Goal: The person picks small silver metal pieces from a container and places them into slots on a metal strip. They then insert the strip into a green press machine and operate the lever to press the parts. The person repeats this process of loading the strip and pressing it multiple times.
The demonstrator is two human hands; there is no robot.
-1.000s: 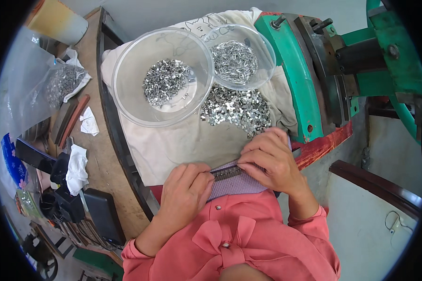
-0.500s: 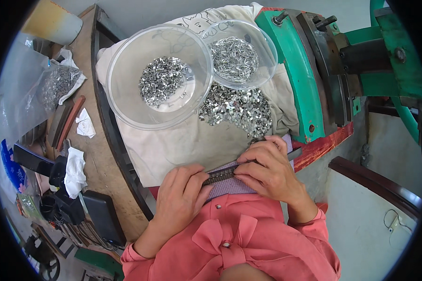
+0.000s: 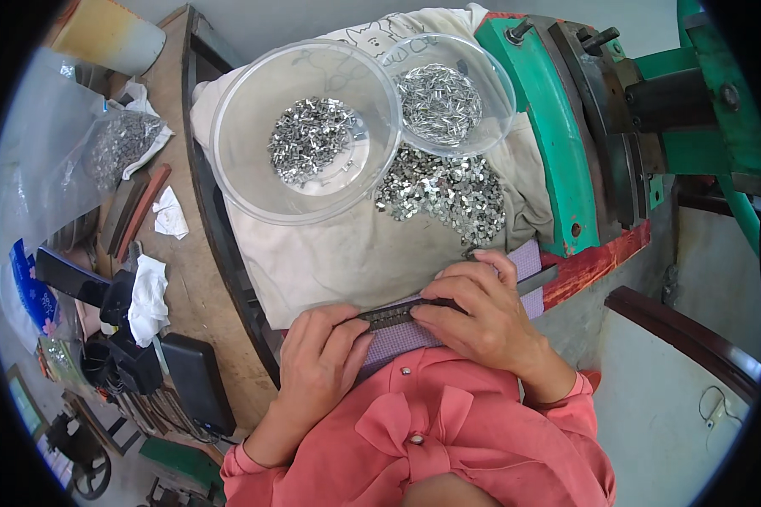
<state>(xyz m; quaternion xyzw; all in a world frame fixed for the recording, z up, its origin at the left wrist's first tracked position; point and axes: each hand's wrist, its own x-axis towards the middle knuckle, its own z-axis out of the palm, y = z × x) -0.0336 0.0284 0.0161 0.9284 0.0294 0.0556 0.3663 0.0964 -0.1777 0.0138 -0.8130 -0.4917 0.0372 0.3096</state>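
A dark, narrow metal strip with a row of slots [image 3: 389, 316] lies across my lap on a purple checked cloth [image 3: 528, 258]. My left hand [image 3: 320, 348] is closed around its left end, fingertips over the top edge and thumb below. Farther along, my right hand [image 3: 479, 311] grips it between thumb and fingers. A flat grey bar end [image 3: 539, 279] sticks out past the right hand; whether it belongs to the same strip is hidden. Just beyond the right hand lies a heap of small shiny metal pieces [image 3: 444, 190] on a beige cloth [image 3: 304, 262].
Behind the heap stand a large clear tub [image 3: 228, 182] of small metal pieces and a smaller clear tub [image 3: 506, 106] of thin metal pins. A green press [image 3: 558, 169] rises at the right. On the left, a wooden table [image 3: 199, 338] holds sharpening sticks [image 3: 144, 211] and crumpled tissue [image 3: 148, 300].
The whole view has shifted slightly, so the surroundings sit farther right. My hands keep their hold on the strip, and slightly more of the slotted strip shows between them.
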